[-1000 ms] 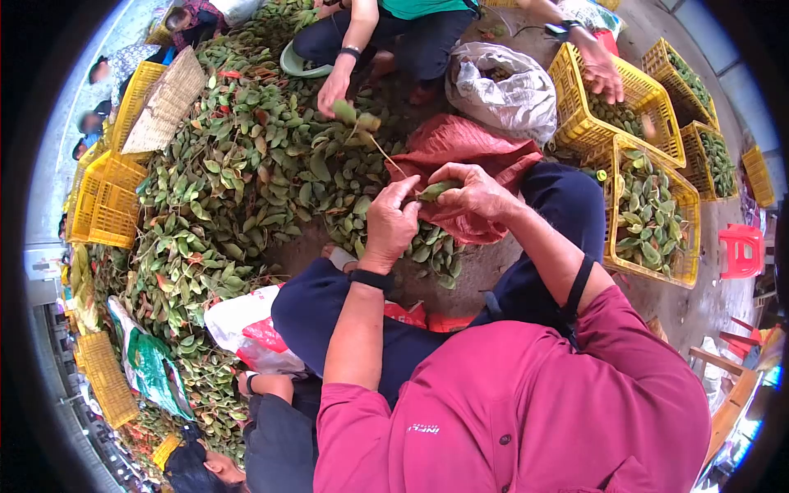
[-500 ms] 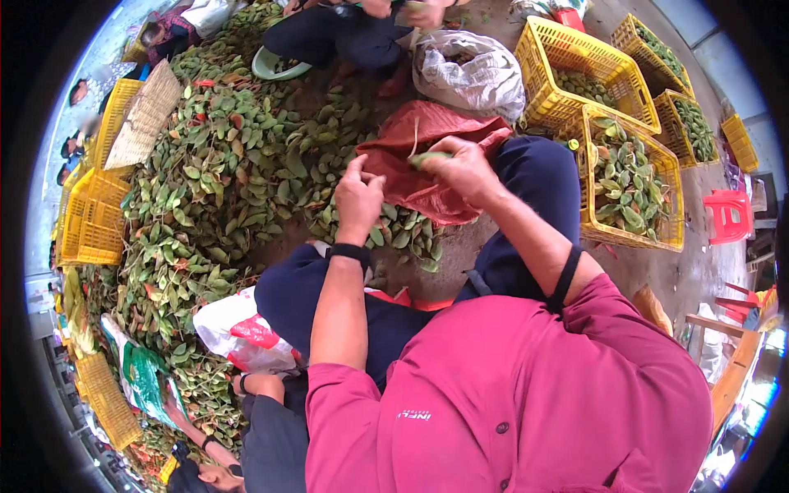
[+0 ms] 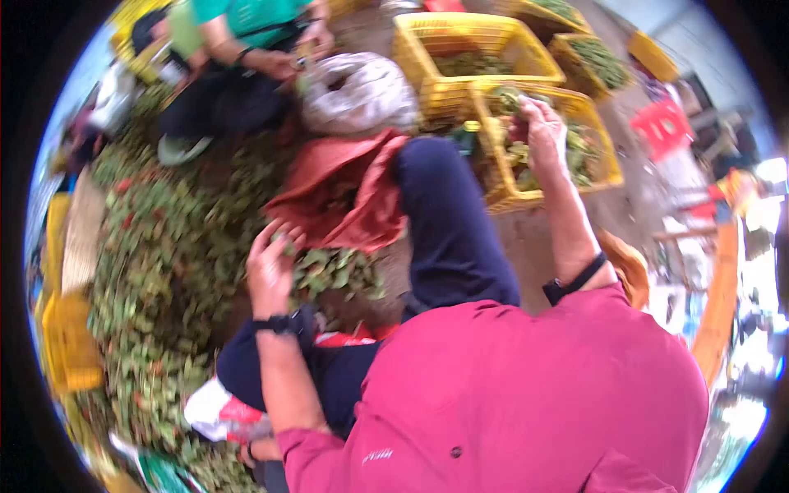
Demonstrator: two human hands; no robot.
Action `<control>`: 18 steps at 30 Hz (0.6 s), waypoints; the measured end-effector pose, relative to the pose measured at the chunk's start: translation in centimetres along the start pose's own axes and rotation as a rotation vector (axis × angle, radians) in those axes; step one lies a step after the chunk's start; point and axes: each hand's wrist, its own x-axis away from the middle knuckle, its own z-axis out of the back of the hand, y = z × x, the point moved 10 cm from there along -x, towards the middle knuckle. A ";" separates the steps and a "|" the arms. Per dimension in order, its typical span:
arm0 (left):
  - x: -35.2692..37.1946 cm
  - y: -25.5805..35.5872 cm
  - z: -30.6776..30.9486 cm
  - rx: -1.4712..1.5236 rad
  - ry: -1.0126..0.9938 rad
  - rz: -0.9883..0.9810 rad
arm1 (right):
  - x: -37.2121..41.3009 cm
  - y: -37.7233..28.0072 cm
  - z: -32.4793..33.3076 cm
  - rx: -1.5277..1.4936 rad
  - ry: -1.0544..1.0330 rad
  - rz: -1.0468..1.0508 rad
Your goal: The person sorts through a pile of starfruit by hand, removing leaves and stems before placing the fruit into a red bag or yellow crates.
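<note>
Far left of the left hand, a yellow crate [image 3: 74, 341] is sitting beside a woven panel [image 3: 82, 234]; between those and the hand, a big heap of green leafy cuttings [image 3: 148, 287] is covering the floor. Ahead of that hand, up and slightly left, a co-worker in a green shirt [image 3: 246, 20] is sitting with both hands close together. The left hand [image 3: 271, 269] is hanging at the near lip of a red sack [image 3: 362, 222], fingers curling; something greenish is showing among them, can't tell if gripped. Just right of it, a clump of leaves [image 3: 337, 275] is lying under the sack's edge. Beyond the sack, a white sack [image 3: 362, 99] is standing. The right hand [image 3: 544, 135] is hovering over a yellow crate of leaves [image 3: 610, 156], fingers bending inward near a green piece [image 3: 507, 100]; blur is hiding whether they're closing on it. Behind, another crate [image 3: 448, 88] is standing. Further right, a red stool [image 3: 662, 130] is standing well apart.
</note>
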 end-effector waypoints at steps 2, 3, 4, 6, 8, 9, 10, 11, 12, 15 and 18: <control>-0.2 -0.3 0.3 0.016 -0.078 0.008 | -1.6 0.2 5.4 -0.007 0.127 -0.035; 0.0 -0.2 -0.1 0.023 -0.102 0.011 | -2.0 -0.4 7.3 0.026 0.143 -0.004; 0.1 -0.3 -0.3 0.013 -0.098 0.018 | -2.3 -0.7 9.2 0.039 0.184 0.008; 0.7 -0.3 -0.7 -0.005 -0.090 0.018 | -3.5 -0.5 13.3 0.056 0.209 0.030; 1.0 -0.3 -1.4 -0.015 -0.082 0.020 | -3.8 -3.4 15.0 0.677 0.310 0.278; 1.2 -0.2 -1.6 -0.016 -0.080 0.019 | -2.9 -4.9 14.2 0.986 0.355 0.391; 1.3 -0.4 -1.3 -0.014 -0.052 0.047 | -2.0 -5.5 12.7 1.416 0.467 0.455; 1.1 -0.7 -1.3 -0.002 -0.025 0.062 | -3.0 -3.1 13.4 1.277 0.190 0.149; 0.8 -0.9 -1.3 0.006 0.000 0.081 | -3.0 -2.9 11.8 1.073 0.272 0.345; 1.9 -1.5 -3.1 -0.036 0.014 0.154 | 5.7 -5.8 -6.1 0.673 -0.280 0.338; 3.5 -1.5 -5.7 -0.052 -0.028 0.169 | 18.0 -5.0 -20.5 0.598 -0.864 0.431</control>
